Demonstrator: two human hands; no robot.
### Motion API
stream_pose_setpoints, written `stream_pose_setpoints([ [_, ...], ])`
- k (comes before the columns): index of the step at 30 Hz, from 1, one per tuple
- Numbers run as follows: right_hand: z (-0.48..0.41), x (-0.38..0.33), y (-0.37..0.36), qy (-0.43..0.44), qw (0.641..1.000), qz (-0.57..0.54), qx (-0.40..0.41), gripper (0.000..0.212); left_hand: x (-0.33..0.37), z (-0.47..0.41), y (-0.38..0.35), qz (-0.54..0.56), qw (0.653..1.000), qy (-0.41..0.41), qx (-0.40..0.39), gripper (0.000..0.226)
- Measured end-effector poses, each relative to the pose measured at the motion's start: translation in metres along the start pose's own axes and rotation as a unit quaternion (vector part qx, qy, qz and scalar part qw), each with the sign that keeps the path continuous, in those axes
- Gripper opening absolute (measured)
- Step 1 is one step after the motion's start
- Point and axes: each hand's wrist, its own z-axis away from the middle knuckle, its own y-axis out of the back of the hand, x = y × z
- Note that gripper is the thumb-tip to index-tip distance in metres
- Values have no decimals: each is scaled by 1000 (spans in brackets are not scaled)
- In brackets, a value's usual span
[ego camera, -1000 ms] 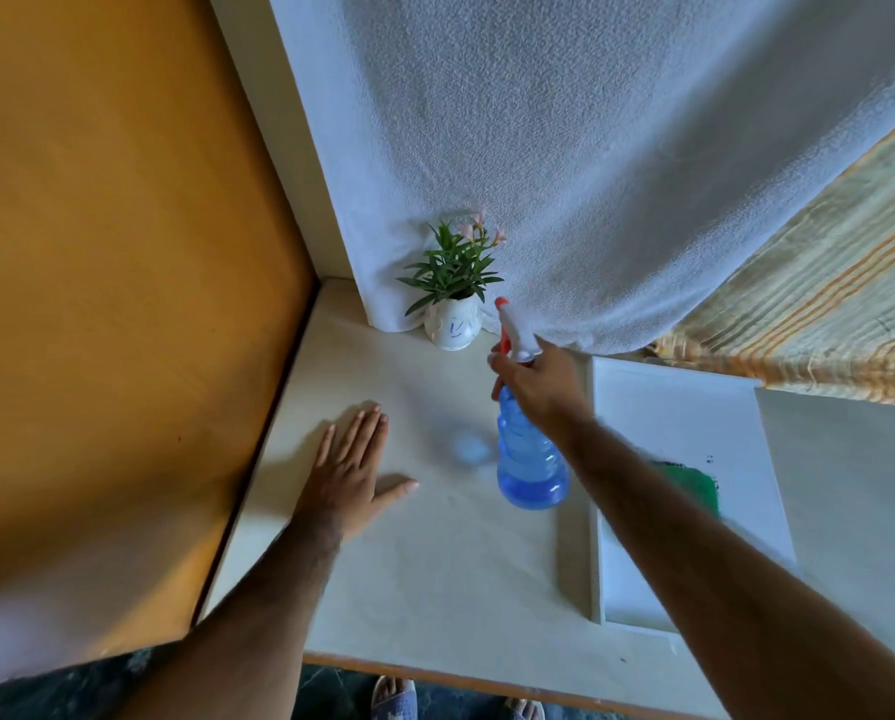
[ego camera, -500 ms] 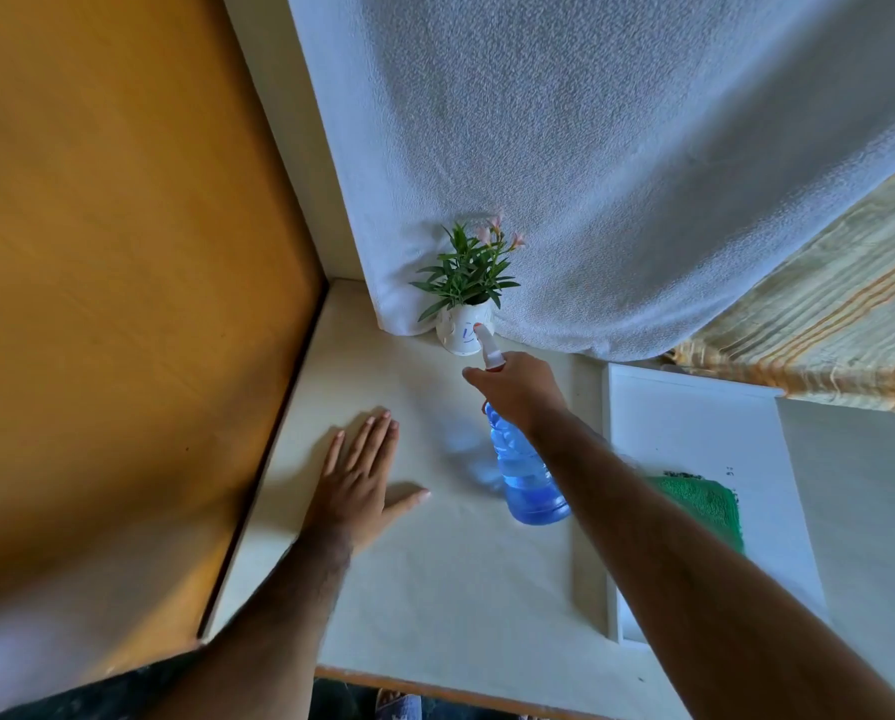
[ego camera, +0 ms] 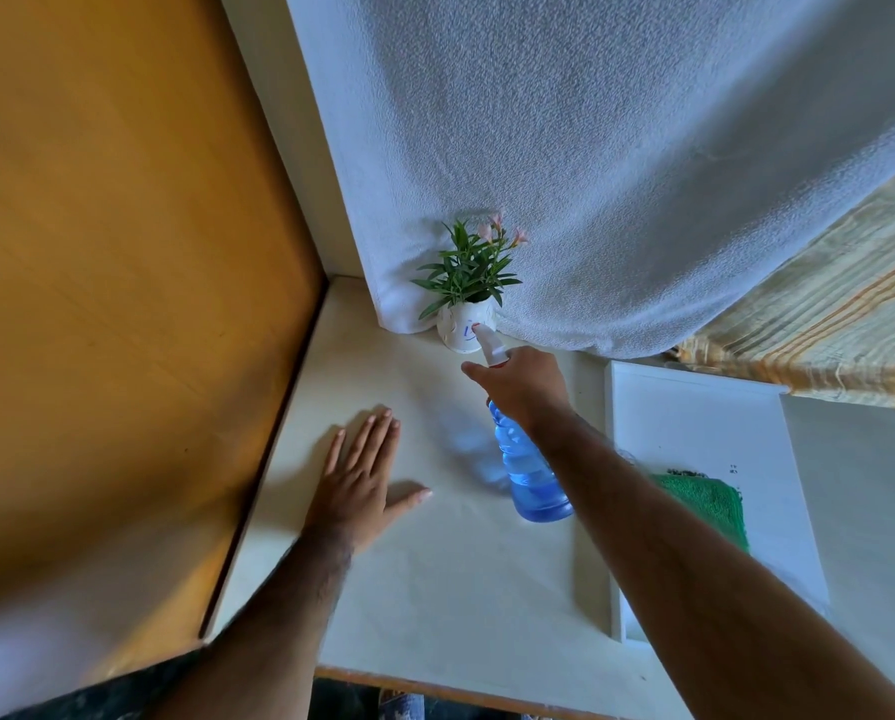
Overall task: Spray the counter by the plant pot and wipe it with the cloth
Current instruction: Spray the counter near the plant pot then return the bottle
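Here the right hand (ego camera: 525, 389) is wrapped around the neck of a blue spray bottle (ego camera: 531, 472), fingers closed on the trigger head, index finger stretched forward toward the left. The bottle is tilted, base toward the camera and lifted off the counter (ego camera: 435, 563), its white nozzle (ego camera: 487, 343) aimed at the plant pot (ego camera: 463, 330) and overlapping it in view; whether they touch cannot be told. A bluish shadow of the bottle falls on the counter just left of it.

The left hand (ego camera: 359, 483) lies flat on the counter, palm down, fingers spread loosely and thumb out to the right, holding nothing. It sits left of the bottle, apart from it.

The small white pot holds a green leafy plant (ego camera: 466, 275) with a few pink flowers and stands at the back of the counter against a hanging white towel (ego camera: 590, 148). A striped yellowish fabric (ego camera: 824, 314) hangs to the right of the towel.

The green cloth (ego camera: 705, 504) lies on a white tray (ego camera: 694, 418) at the right side of the counter, partly hidden behind the right forearm. An orange-brown wooden panel (ego camera: 112, 252) borders the counter on the left.
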Motion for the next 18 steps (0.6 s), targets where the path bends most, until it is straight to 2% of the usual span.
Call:
stream_pose_setpoints([
  [8,-3,2,3,6,1000,6,-4,49,1,-1,4,-1,1000,2,-20,101],
  [12,6,3,10,28,1000,-15,0,37,1,-1,8,1,999,3,-36,101],
  [15,19,10,18,29,996,-73,38,21,2,-2,10,3,999,7,-41,101],
  [18,37,23,35,49,971,-212,99,8,1,-1,11,3,999,8,-43,101],
])
